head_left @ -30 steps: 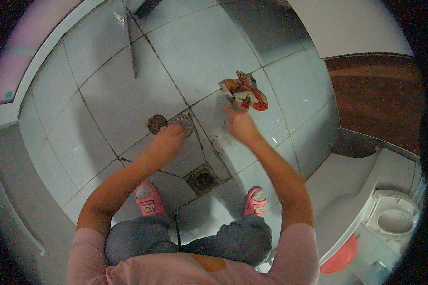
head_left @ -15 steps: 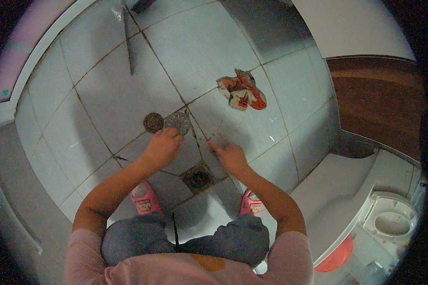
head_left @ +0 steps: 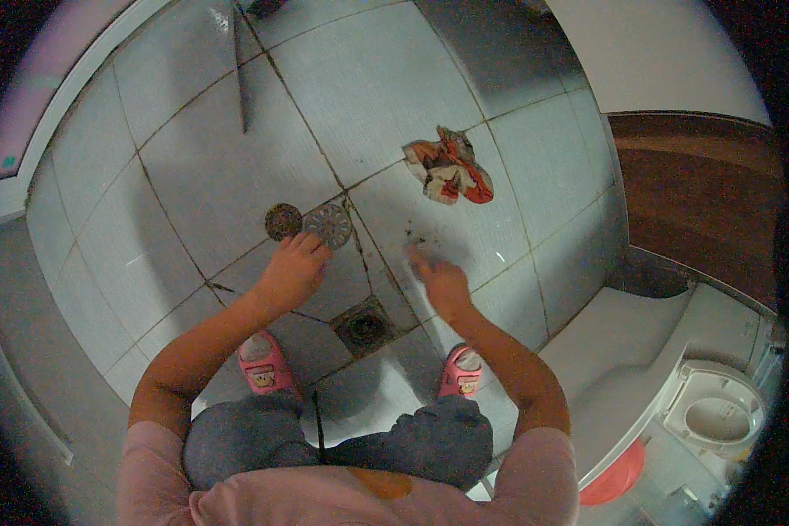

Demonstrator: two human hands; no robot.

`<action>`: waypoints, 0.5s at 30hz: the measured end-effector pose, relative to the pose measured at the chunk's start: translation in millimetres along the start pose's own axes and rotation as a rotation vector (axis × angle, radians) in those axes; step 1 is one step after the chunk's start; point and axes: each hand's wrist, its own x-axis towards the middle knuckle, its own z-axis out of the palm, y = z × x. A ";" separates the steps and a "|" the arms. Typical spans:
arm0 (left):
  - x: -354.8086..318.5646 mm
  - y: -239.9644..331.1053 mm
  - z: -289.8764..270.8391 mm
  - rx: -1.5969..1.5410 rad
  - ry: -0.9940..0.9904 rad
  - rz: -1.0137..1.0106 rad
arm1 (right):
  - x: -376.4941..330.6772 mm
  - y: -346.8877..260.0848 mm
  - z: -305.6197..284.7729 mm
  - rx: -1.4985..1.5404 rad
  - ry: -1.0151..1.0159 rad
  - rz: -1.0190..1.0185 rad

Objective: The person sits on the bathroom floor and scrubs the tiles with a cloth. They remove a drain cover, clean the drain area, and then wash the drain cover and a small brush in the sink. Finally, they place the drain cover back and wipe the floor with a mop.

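My left hand (head_left: 296, 270) is closed at the near edge of a round grey drain cover (head_left: 328, 226) with a ring of slots, its fingertips gripping that rim. Touching the cover's left side is a smaller round brownish strainer (head_left: 283, 223). My right hand (head_left: 444, 285) is low over the tiles with its index finger stretched out and the other fingers bent. Just beyond that fingertip lie small dark bits of dirt (head_left: 416, 232). Between my feet is a square floor drain (head_left: 363, 326), its round hole uncovered and grimy.
A crumpled orange-and-white wrapper or cloth (head_left: 451, 167) lies on the tiled floor ahead. My pink slippers (head_left: 267, 372) flank the drain. To the right stand a white tub-like fixture (head_left: 618, 329), a toilet (head_left: 719, 416) and a red basin (head_left: 618, 473).
My right hand has moved a little forward and to the right. More dark bits show on the tile beyond its fingertip. The left hand stays at the drain cover.
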 end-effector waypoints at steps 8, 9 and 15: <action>0.4 1.3 -7.6 -0.007 0.054 -0.007 | 18.8 -27.4 15.4 -0.045 0.114 0.074; -1.8 -1.3 -6.0 0.003 0.070 -0.008 | 18.6 -23.2 11.2 -0.034 0.100 0.118; -2.0 0.3 -16.1 -0.003 -0.023 -0.053 | -16.5 -18.5 1.8 -0.061 -0.038 -0.041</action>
